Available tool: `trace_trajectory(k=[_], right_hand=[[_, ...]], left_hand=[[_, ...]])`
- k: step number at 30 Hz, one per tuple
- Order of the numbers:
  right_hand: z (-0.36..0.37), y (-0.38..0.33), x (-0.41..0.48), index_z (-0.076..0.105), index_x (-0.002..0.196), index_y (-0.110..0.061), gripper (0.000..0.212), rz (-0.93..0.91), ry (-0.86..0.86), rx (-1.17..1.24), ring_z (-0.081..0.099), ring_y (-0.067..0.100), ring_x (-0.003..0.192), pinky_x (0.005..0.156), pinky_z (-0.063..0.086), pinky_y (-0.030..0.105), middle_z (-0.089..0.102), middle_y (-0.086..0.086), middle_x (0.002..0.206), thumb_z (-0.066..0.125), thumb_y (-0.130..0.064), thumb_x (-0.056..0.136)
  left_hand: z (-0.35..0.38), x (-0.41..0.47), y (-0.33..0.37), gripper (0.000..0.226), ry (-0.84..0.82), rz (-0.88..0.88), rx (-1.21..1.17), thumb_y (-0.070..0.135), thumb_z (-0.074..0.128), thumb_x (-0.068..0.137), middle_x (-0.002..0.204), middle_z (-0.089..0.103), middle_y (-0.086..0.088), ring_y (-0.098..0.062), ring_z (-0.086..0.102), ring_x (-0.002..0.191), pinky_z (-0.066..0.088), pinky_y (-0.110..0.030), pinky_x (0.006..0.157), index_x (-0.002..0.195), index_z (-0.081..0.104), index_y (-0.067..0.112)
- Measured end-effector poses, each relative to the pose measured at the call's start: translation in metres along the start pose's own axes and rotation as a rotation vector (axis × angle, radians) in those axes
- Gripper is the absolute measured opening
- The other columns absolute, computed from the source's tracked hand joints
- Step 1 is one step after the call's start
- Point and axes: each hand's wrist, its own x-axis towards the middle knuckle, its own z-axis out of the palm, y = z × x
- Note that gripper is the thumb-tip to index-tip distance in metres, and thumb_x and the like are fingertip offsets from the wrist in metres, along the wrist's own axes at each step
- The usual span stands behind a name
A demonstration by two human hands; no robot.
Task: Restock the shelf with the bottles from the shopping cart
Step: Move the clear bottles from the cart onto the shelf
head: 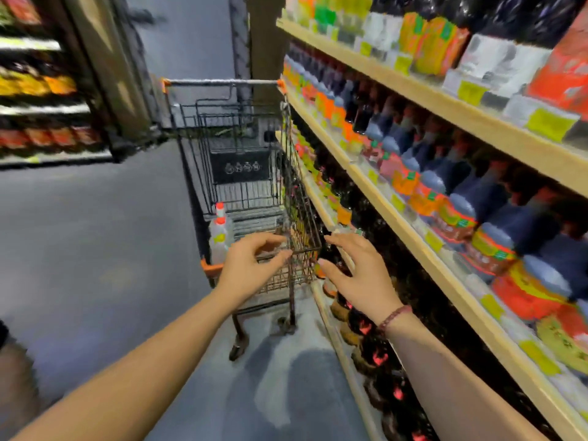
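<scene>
A wire shopping cart (299,198) with orange corners stands in the aisle ahead of me, close against the shelf. Two clear bottles (219,237) with red caps stand at its near left corner. My left hand (251,268) reaches over the cart's near end, fingers loosely curved beside the front rim, holding nothing. My right hand (359,275) hovers with spread fingers between the cart's near right corner and the low shelf of dark bottles (366,326), holding nothing. The wooden shelf (423,246) on the right is packed with dark and orange-labelled bottles.
Grey floor (95,249) opens to the left of the cart. Another shelving unit (47,106) with packaged goods stands at the far left. A dark pillar (264,43) rises behind the cart. The view is blurred.
</scene>
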Motion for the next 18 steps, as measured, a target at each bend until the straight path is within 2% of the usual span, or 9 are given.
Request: trace_trajectory(k=[3,5,9,12,16,18], right_hand=[[0.025,0.006,0.042,0.057,0.125,-0.022,0.04,-0.037,-0.084,0.01,0.041,0.009,0.124,0.098,0.02,0.011,0.052,-0.005,0.128,0.062,-0.033,0.087],[0.042,0.011,0.072,0.057,0.123,-0.022,0.038,-0.066,-0.128,0.059,0.044,0.01,0.122,0.098,0.025,0.014,0.053,-0.005,0.126,0.062,-0.032,0.087],[0.071,0.02,0.126,0.056,0.124,-0.021,0.038,-0.125,-0.245,0.11,0.045,0.008,0.119,0.104,0.034,0.024,0.053,-0.006,0.123,0.061,-0.032,0.088],[0.089,0.025,0.162,0.057,0.123,-0.019,0.039,-0.154,-0.334,0.155,0.048,0.012,0.118,0.106,0.035,0.032,0.056,-0.003,0.119,0.063,-0.031,0.086],[0.122,0.032,0.202,0.06,0.118,-0.019,0.035,-0.17,-0.42,0.178,0.051,0.013,0.113,0.104,0.038,0.028,0.057,-0.003,0.114,0.066,-0.024,0.084],[0.144,0.032,0.216,0.061,0.116,-0.021,0.034,-0.149,-0.451,0.175,0.051,0.012,0.111,0.104,0.038,0.028,0.058,-0.003,0.116,0.067,-0.024,0.083]], left_hand=[[-0.01,0.02,-0.023,0.027,0.052,-0.09,0.014,0.028,0.075,0.078,0.094,0.067,0.008,-0.005,0.062,0.09,0.046,-0.01,0.08,0.103,0.071,0.018],[-0.015,0.033,-0.04,0.029,0.091,-0.148,0.025,0.028,0.076,0.076,0.091,0.067,0.01,-0.001,0.062,0.086,0.045,-0.006,0.078,0.103,0.071,0.02],[-0.021,0.057,-0.077,0.026,0.199,-0.296,0.006,0.025,0.078,0.074,0.094,0.069,0.007,-0.008,0.065,0.088,0.055,-0.03,0.082,0.099,0.07,0.028],[-0.023,0.075,-0.096,0.028,0.214,-0.416,0.049,0.025,0.078,0.075,0.096,0.07,0.004,-0.012,0.066,0.089,0.055,-0.029,0.082,0.102,0.071,0.021],[-0.019,0.091,-0.118,0.034,0.258,-0.545,-0.001,0.033,0.077,0.07,0.093,0.071,0.003,-0.016,0.068,0.083,0.058,-0.039,0.077,0.102,0.071,0.022],[-0.02,0.097,-0.131,0.029,0.286,-0.604,0.018,0.026,0.078,0.072,0.093,0.071,-0.001,-0.014,0.068,0.079,0.058,-0.035,0.074,0.1,0.071,0.022]])
